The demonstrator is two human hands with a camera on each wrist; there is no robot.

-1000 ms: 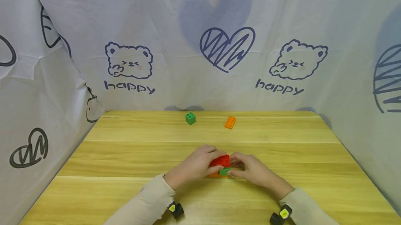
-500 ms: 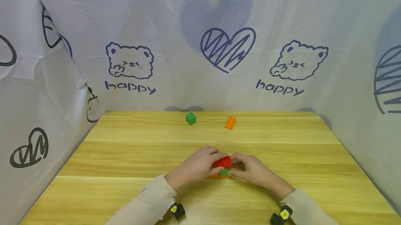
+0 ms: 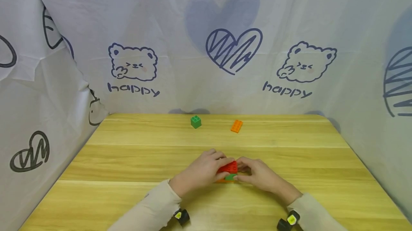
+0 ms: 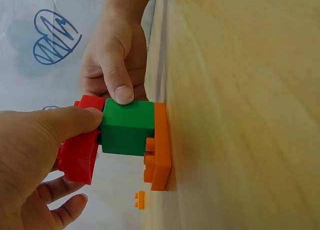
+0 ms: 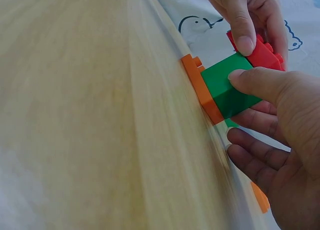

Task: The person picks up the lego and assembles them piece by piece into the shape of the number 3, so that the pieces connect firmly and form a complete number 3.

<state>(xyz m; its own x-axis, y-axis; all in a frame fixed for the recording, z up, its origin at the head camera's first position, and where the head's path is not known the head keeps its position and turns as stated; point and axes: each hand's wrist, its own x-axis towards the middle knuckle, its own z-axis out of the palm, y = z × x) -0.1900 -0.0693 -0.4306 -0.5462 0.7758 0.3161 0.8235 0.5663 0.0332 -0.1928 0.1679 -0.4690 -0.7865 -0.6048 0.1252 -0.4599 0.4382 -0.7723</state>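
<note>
Near the middle of the table, both hands are on a small stack of toy building bricks. An orange flat brick forms its base, with a row of studs exposed beside the green brick standing on it. My left hand pinches a red brick on top of the green one; a narrow gap shows between them in the left wrist view, and the red brick overhangs to one side. With thumb and fingers, my right hand holds the green brick at its sides; its lower fingers are loosely bent.
Toward the back of the wooden table stand a separate green brick and, to its right, a flat orange brick. A white printed cloth hangs behind the table and along both sides.
The red brick and the fingers of my left hand shift very slightly down in the head view. Otherwise both hands keep their places.
</note>
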